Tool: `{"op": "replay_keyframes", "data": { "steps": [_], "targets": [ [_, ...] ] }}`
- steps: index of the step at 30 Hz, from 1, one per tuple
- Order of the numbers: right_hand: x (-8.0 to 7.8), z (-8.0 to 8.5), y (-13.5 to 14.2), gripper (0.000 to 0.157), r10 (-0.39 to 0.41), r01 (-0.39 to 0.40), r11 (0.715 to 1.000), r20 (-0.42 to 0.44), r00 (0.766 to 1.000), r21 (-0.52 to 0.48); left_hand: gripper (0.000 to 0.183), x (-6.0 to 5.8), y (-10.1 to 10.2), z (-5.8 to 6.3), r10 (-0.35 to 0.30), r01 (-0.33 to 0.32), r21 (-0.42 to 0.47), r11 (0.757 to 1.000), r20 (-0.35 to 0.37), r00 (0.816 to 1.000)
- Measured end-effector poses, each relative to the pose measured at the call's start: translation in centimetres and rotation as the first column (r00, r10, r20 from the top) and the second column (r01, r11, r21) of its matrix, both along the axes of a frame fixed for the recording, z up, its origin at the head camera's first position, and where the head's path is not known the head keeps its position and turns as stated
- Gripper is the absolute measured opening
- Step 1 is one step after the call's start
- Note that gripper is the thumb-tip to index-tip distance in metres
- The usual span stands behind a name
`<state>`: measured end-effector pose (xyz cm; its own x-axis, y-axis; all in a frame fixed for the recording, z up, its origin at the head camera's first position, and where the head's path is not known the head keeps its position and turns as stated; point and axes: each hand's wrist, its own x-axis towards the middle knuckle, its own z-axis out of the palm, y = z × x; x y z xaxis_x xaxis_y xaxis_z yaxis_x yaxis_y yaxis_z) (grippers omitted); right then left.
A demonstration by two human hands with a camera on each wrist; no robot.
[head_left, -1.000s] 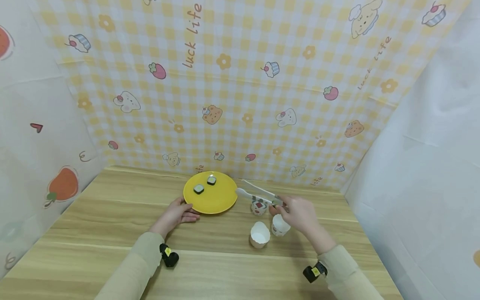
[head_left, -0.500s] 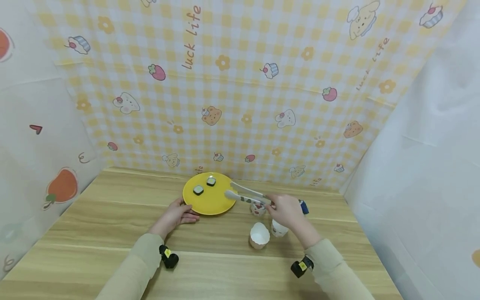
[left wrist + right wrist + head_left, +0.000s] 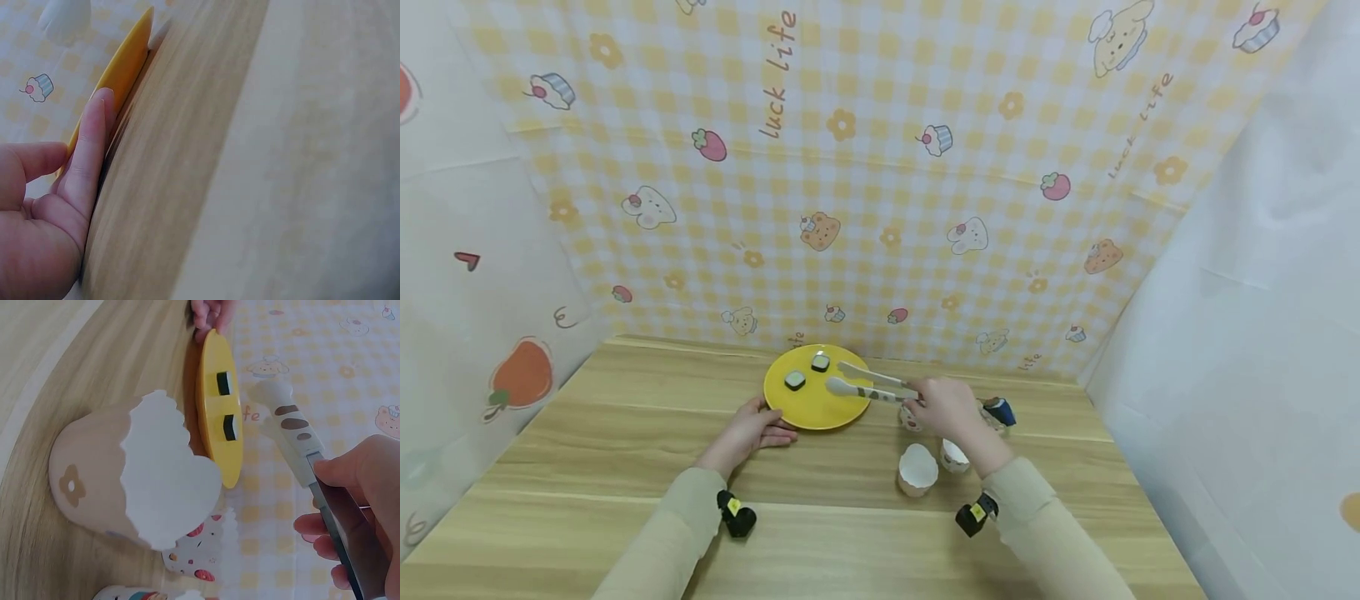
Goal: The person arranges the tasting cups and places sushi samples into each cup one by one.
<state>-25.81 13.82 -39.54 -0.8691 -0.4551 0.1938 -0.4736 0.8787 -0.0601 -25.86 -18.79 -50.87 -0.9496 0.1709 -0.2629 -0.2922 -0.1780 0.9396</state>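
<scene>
My left hand (image 3: 748, 435) pinches the near left rim of a round yellow plate (image 3: 820, 415), thumb on top and fingers underneath in the left wrist view. On the plate lie two small sushi roll pieces with black edges and pale tops, one nearer sushi piece (image 3: 795, 380) and one farther sushi piece (image 3: 821, 362). My right hand (image 3: 946, 408) grips a pair of white-tipped tongs (image 3: 297, 428) with brown marks. Their tips stand apart over the right part of the plate, to the right of the sushi, with nothing between them.
Near the right hand stand several paper baking cups: a plain-looking cup (image 3: 917, 471), a patterned cup (image 3: 955, 457), and another patterned cup (image 3: 200, 550) close to the plate. A dark blue item (image 3: 1000, 411) shows behind the right wrist. A checked cloth (image 3: 880, 275) backs the table.
My right hand has carried the tongs leftward from above the cups to over the plate, uncovering the dark blue item. The left hand and the sushi pieces have stayed in place.
</scene>
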Motion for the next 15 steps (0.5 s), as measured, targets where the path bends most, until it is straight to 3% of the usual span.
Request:
{"op": "replay_keyframes", "data": {
  "steps": [6,15],
  "targets": [
    [-0.5,-0.2,-1.0,0.032,-0.009,0.007,0.998,0.022,1.000,0.058,0.055,0.0,-0.1,0.0,0.002,-0.002,0.006,1.000,0.003,1.000],
    [-0.7,0.0,-2.5,0.030,-0.018,0.017,0.999,0.067,0.998,0.028,0.054,-0.1,-0.2,-0.1,-0.004,0.004,0.004,1.000,-0.001,1.000]
  ]
}}
